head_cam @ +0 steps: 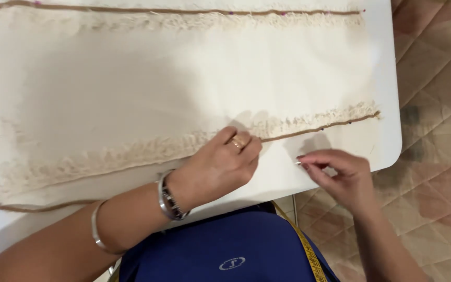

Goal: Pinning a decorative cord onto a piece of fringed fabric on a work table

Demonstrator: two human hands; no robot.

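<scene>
Head view: left hand (224, 164) presses flat the cream, frayed-edged cloth (184, 78); right hand (340, 175) pinches a small pin (298, 163).

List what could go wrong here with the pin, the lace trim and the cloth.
1. The right hand pinches a small pin near the left hand; a fingertip prick seems possible.
2. The left hand presses the lace trim against the brown edging; lifting it might let them shift.
3. The cream cloth reaches the table's edge and could slide.
</scene>
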